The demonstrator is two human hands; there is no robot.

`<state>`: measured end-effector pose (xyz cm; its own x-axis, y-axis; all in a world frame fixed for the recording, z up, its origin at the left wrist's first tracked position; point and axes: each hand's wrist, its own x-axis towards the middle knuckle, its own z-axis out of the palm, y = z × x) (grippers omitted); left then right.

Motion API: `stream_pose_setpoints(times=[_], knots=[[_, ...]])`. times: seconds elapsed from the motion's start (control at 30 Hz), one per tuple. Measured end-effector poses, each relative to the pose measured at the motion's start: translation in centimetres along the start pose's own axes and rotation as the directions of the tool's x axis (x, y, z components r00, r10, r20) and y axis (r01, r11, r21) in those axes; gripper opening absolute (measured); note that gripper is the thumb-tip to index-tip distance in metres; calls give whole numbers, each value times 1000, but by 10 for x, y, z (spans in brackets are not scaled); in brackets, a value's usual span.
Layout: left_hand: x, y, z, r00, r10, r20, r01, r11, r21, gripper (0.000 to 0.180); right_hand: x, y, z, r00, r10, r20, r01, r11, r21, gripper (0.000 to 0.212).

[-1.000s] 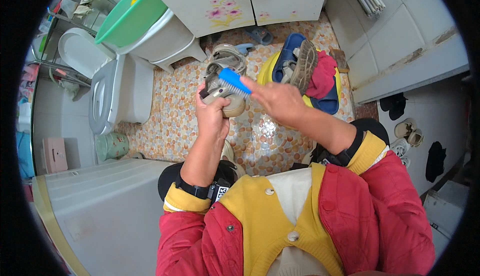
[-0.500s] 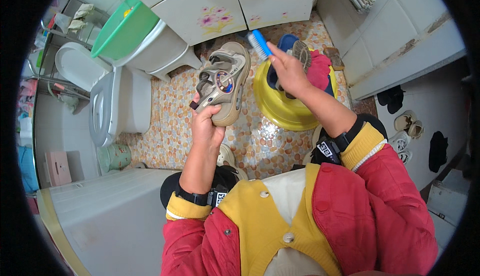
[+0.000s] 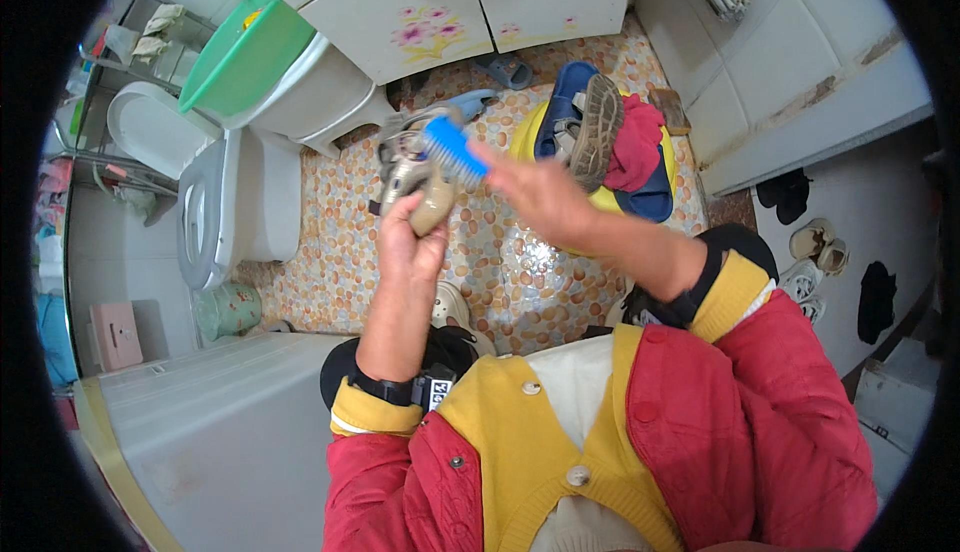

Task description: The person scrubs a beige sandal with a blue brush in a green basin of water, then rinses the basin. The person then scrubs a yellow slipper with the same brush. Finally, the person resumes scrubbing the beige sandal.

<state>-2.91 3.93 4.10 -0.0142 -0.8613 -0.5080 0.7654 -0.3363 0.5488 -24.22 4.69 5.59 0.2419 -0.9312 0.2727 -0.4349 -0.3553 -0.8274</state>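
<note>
My left hand [image 3: 413, 239] is closed round the heel end of a beige-grey strapped sandal [image 3: 436, 204], held up over the floor with its toe pointing away. My right hand [image 3: 540, 195], smeared by motion, grips a blue scrubbing brush [image 3: 452, 146]. The brush overlaps the sandal's right edge; whether its bristles touch it I cannot tell. Right of the hands stands a yellow basin [image 3: 528, 134], partly hidden by my right forearm. On it lie dark blue slippers [image 3: 571, 87], a second sandal with its brown sole showing [image 3: 598, 130] and a red cloth [image 3: 636, 147].
A white toilet [image 3: 205, 214] and a white stool [image 3: 325, 102] bearing a green basin [image 3: 240, 57] stand at left. Beyond is a white flowered cabinet [image 3: 400, 27], with a grey-blue slipper [image 3: 512, 72] before it. A white box-like appliance [image 3: 230, 432] sits near left; several shoes [image 3: 812, 240] lie at right.
My right hand has swung left and down with the brush, from over the basin to the sandal. The sandal has turned more edge-on in my left hand.
</note>
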Motion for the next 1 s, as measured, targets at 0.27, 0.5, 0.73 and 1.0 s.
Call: stream_pose_setpoints(times=[0.27,0.5,0.73,1.0], knots=[[-7,0,10,970,84,230,-128,974,188,49,15,21,-6,933,360,-4,-343,891,296,53],[-20,-9,23,928,78,364,-181,949,258,56,-8,4,19,936,325,134,-312,594,741,57],[-23,-20,24,944,-91,316,55,991,122,69,0,-7,6,889,346,301,-413,316,854,49],[-9,2,15,903,-148,404,194,978,-75,57,-5,11,15,937,253,240,-348,682,643,64]])
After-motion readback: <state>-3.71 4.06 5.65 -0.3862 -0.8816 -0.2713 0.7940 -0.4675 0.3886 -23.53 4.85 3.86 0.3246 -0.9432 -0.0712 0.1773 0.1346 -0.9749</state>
